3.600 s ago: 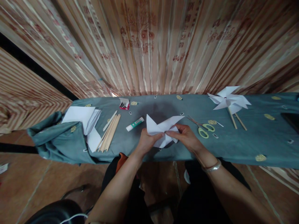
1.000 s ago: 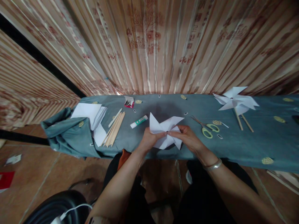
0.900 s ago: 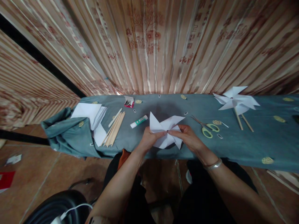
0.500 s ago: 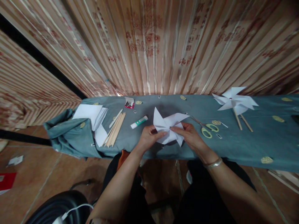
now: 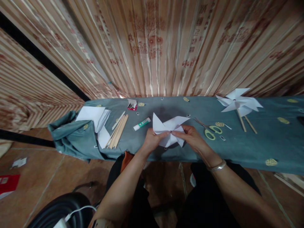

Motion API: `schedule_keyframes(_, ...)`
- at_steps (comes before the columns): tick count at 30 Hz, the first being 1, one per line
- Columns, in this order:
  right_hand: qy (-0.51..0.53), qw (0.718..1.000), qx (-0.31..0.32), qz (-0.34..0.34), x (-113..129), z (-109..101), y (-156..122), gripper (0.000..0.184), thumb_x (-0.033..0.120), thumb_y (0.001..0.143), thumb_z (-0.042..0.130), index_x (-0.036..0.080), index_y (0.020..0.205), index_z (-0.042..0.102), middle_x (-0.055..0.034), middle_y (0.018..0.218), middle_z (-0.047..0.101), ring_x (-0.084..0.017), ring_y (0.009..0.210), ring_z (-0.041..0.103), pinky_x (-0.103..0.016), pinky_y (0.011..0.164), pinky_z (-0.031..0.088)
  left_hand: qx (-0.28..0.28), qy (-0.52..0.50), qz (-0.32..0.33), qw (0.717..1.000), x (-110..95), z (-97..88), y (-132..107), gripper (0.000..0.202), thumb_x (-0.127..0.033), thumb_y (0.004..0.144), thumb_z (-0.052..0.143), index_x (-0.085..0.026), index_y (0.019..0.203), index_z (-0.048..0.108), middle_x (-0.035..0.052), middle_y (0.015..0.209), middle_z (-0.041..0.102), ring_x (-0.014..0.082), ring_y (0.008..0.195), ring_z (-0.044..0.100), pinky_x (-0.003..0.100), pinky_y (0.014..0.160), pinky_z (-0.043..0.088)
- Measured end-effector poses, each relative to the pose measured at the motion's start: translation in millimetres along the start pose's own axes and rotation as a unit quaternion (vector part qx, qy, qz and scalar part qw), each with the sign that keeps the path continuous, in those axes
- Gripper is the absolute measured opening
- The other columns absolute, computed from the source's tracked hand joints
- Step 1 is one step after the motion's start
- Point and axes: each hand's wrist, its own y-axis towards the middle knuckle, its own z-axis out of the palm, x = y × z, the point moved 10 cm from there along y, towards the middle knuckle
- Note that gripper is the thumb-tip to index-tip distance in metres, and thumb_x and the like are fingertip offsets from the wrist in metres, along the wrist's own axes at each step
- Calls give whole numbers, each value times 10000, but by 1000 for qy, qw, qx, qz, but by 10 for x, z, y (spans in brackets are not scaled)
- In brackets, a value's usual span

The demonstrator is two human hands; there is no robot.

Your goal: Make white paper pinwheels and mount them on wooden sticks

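Note:
Both my hands grip a white paper pinwheel (image 5: 174,124) above the table's near side. My left hand (image 5: 153,139) pinches it from the left, thumb pointing at the centre. From the other side my right hand (image 5: 190,136) closes on it, thumb by the small dark pin at the middle. Fingers under the paper are hidden. Just left of the pinwheel lies a green and white glue stick (image 5: 142,123). To the right of my right hand are scissors (image 5: 210,131) with yellow-green handles, lying open.
Wooden sticks (image 5: 117,133) and a white pen (image 5: 118,119) lie left, beside stacked white paper (image 5: 91,115). A small red box of pins (image 5: 132,105) stands behind. White pinwheels on sticks (image 5: 238,101) lie at right. A curtain (image 5: 161,63) hangs along the table's (image 5: 249,148) far edge.
The pinwheel has shifted slightly left and tilted a little in my hands. My right thumb and left thumb have come closer together at its centre.

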Motion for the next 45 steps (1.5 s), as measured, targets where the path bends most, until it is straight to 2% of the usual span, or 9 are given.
schedule_keyframes(6, -1, 1000, 0, -9, 5, -8, -2, 345, 483, 578, 868, 198, 743, 764, -2, 708, 740, -155, 596, 619, -274, 561, 476, -9, -2, -4, 1000, -1, 5, -8, 346, -339, 443, 915, -131, 672, 760, 61, 703, 752, 184, 625, 661, 290, 624, 527)
schedule_keyframes(16, 16, 1000, -9, 8, 1, -3, -9, 368, 490, 538, 882, 202, 731, 756, 8, 688, 727, -150, 580, 606, -282, 567, 477, -28, -22, -7, 999, -4, -8, -14, 374, -279, 397, 932, -127, 697, 769, 68, 732, 758, 201, 668, 678, 307, 673, 539)
schedule_keyframes(22, 15, 1000, -2, -8, 96, -19, -34, 361, 463, 573, 876, 209, 805, 769, -3, 788, 763, -175, 674, 661, -301, 653, 521, -72, -48, -4, 996, -4, -81, -15, 405, -303, 380, 931, -122, 700, 762, 75, 728, 757, 189, 644, 663, 298, 642, 525)
schedule_keyframes(26, -5, 997, -24, -69, 220, -90, -43, 390, 474, 641, 844, 234, 936, 756, -24, 920, 774, -214, 822, 695, -346, 764, 551, -92, -78, 9, 993, -49, -104, -21, 419, -287, 382, 925, -124, 735, 771, 76, 753, 765, 184, 648, 666, 297, 651, 530)
schedule_keyframes(29, -18, 987, -86, -135, 350, -245, -75, 409, 475, 673, 826, 268, 1008, 718, -45, 1088, 746, -241, 1026, 676, -391, 918, 533, -108, -91, 16, 990, -71, -124, -24, 408, -278, 390, 920, -132, 740, 771, 79, 778, 772, 187, 664, 675, 299, 671, 535)
schedule_keyframes(32, -75, 968, -143, -193, 493, -358, -165, 308, 476, 710, 797, 262, 908, 700, -73, 1268, 666, -274, 1199, 607, -448, 1028, 474, -122, -94, 20, 988, -80, -145, -21, 402, -295, 405, 917, -135, 743, 768, 95, 815, 777, 206, 700, 692, 311, 695, 537)
schedule_keyframes(36, -227, 917, -170, -279, 712, -249, -353, 201, 443, 794, 725, 244, 782, 698, -76, 1406, 568, -296, 1347, 490, -506, 1166, 304, -131, -99, 30, 986, -86, -156, -13, 399, -293, 416, 917, -135, 750, 766, 94, 809, 776, 208, 704, 696, 318, 718, 534)
schedule_keyframes(40, -306, 890, -165, -296, 705, -86, -415, 199, 441, 801, 707, 249, 844, 731, -75, 1500, 486, -312, 1372, 459, -515, 1140, 338, -119, -105, 37, 987, -90, -111, -10, 401, -297, 445, 914, -127, 778, 768, 92, 824, 777, 209, 721, 701, 325, 742, 532)
schedule_keyframes(45, -303, 899, -155, -276, 592, -66, -351, 154, 414, 784, 723, 265, 822, 733, -30, 1530, 457, -326, 1417, 402, -506, 1145, 346, -117, -104, 34, 987, -84, -83, -18, 413, -288, 449, 915, -122, 798, 768, 84, 826, 776, 210, 730, 700, 329, 748, 530)
